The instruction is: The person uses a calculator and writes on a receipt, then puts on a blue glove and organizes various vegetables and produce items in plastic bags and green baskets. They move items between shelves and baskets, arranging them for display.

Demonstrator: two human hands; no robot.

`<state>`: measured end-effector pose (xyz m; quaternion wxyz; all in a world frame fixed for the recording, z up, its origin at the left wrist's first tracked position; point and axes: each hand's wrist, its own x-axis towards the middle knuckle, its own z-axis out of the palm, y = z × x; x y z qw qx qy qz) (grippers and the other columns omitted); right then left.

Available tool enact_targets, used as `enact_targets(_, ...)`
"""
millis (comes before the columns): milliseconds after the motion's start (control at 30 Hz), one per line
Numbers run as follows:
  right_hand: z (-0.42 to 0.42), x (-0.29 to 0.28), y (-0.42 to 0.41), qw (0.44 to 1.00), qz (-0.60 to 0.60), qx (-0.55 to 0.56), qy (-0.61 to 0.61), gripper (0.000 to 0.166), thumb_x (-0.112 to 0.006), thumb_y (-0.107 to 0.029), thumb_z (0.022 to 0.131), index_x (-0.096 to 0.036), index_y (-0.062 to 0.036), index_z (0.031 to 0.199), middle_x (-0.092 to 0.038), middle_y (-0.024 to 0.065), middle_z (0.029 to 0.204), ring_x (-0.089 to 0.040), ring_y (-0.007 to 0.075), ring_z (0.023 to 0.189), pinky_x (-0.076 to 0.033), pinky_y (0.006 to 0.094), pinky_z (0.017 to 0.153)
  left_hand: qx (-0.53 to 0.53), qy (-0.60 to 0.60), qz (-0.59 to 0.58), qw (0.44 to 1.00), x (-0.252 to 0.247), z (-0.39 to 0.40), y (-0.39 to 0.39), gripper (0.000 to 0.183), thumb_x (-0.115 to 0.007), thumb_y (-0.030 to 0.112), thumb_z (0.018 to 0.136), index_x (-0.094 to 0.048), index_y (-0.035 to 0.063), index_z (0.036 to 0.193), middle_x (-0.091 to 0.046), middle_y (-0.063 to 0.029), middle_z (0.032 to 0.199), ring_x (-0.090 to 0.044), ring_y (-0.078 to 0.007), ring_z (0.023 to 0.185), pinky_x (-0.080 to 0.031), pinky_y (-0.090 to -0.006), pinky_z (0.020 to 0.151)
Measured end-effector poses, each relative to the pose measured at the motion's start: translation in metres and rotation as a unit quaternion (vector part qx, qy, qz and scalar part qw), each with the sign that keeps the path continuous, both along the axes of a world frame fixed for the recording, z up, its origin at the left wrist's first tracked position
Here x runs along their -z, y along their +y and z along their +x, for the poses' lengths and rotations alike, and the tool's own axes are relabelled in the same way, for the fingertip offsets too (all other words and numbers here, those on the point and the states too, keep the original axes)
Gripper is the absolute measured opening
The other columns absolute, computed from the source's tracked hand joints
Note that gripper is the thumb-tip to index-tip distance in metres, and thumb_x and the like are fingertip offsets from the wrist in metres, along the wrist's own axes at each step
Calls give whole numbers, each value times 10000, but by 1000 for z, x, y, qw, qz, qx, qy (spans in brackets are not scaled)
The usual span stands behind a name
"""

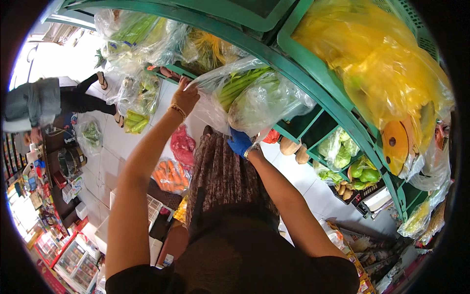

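Note:
A clear plastic bag (264,95) of long green leafy stalks (242,86) is stretched out in front of me, beside the green rack. My left hand (185,96), bare with a bracelet at the wrist, pinches the bag's loose edge at its left end. In a blue glove, my right hand (239,142) grips the lower side of the same bag; plastic partly hides its fingers. The bag's far end reaches the curved green rail (304,82) of the rack.
Yellow plastic bags (371,55) fill a green crate at upper right. Lower crates hold bagged cabbage (337,147) and green peppers (363,172). Bagged carrots (170,174) and a red mesh sack (182,145) lie by my legs. Another person (58,99) stands at left.

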<state>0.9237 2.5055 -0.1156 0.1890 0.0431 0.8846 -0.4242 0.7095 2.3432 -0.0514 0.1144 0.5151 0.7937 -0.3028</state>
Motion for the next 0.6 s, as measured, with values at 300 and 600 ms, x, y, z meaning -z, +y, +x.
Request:
enact_targets(300, 73, 14, 100, 903, -202, 359, -125, 440, -504, -217, 843, -418, -51, 1242, -532, 103, 1160, -518, 230, 1033, -414, 324, 872, -187, -372, 83, 906, 100, 198, 2, 519, -571, 283, 771, -419, 159, 1251, -369, -29, 1338, -257, -196, 1286, -111, -577, 1011)
enact_targets(600, -107, -35, 88, 624, -419, 647, -125, 711, -684, -306, 731, -335, 4, 1266, -454, 146, 1210, -465, 233, 1025, -401, 370, 853, -494, -484, 525, 496, -8, 100, 39, 544, -634, 263, 765, -386, 37, 1194, -522, -170, 1083, -515, -281, 1022, -433, -360, 813)
